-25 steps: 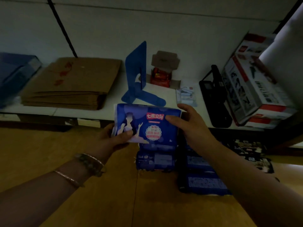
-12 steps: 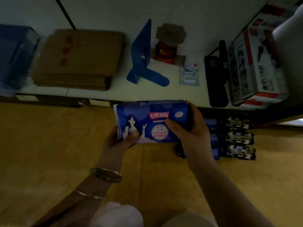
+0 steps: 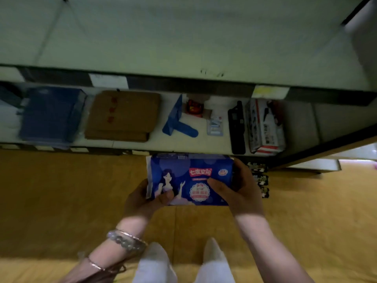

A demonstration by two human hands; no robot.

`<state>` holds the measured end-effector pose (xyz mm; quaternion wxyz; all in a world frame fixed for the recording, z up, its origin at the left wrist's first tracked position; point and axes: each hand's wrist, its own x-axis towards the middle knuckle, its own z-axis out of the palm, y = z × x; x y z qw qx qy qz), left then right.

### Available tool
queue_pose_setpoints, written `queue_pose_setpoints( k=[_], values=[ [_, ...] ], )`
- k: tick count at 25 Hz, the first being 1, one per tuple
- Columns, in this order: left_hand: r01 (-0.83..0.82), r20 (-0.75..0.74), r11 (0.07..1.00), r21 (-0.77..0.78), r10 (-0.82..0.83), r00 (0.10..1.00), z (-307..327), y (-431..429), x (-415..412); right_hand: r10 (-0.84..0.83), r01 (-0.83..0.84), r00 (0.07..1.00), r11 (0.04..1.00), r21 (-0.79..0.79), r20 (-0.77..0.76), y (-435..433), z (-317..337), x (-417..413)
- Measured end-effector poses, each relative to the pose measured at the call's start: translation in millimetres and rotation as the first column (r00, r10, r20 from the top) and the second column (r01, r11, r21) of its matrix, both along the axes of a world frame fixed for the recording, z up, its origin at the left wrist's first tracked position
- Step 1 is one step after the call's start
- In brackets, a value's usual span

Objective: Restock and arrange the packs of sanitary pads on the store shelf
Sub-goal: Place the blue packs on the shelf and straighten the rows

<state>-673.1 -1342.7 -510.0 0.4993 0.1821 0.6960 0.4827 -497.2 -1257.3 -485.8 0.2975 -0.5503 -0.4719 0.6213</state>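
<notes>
Left hand [image 3: 140, 201] and right hand [image 3: 242, 193] grip the pad pack [image 3: 189, 180] by its ends before the lower shelf [image 3: 183, 144]; keep it level, seemingly unsagging.

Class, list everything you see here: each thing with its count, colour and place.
pack of sanitary pads: one, blue, in both hands
lower shelf: one, white, across the middle
large box: one, blue, shelf's far left
flattened cardboard: one stack, brown, shelf's left
bookend: one, blue, shelf's middle
black item: one, black, shelf's right
product box: one, white and red, shelf's far right
dark packs: about three, floor, right of pack
bracelets: at least two, pale, left wrist
left hand: one, gripping pack's left end
right hand: one, gripping pack's right end
</notes>
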Motion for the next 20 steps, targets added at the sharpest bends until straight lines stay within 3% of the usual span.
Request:
queue_pose_setpoints(
  k=[3, 8, 16, 20],
  values=[
    [0.053, 0.062, 0.998, 0.045, -0.056, 0.997, 65.8, -5.3, -2.0, -0.025, 0.026, 1.000, 0.995, 0.096, -0.006, -1.1, 66.8, 2.2],
    [0.055, -0.021, 0.986, 0.158, -0.052, 0.998, 169.4, -1.4, -2.6, -0.092, 0.094, 0.996, 0.974, 0.208, -0.022, -12.1, 169.6, 2.5],
    [0.176, -0.088, 0.889, 0.422, -0.154, 0.984, 298.4, 16.6, -26.7, -0.083, 0.136, 0.987, 0.889, 0.438, -0.139, -8.3, 292.7, -15.3],
    [0.213, -0.123, 0.830, 0.516, -0.175, 0.977, 331.5, 30.7, -33.4, -0.047, 0.036, 0.999, 0.842, 0.538, 0.006, -7.7, 324.1, -16.7]
  ],
)
